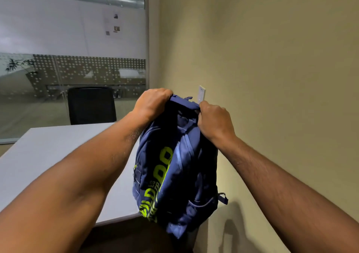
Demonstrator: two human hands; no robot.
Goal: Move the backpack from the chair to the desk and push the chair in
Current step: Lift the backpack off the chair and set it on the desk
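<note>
A blue backpack (180, 175) with neon-yellow lettering hangs upright in the air, held by its top. My left hand (150, 103) grips the top's left side and my right hand (215, 120) grips the right side by the handle. The bag's bottom hangs past the near right corner of the white desk (54, 155), close to the beige wall. The chair it came from is out of view below.
A black chair (91, 105) stands behind the far side of the desk, in front of a glass partition (77, 68) with a dotted film. A beige wall (272, 78) with a white wall plate (202, 94) closes off the right.
</note>
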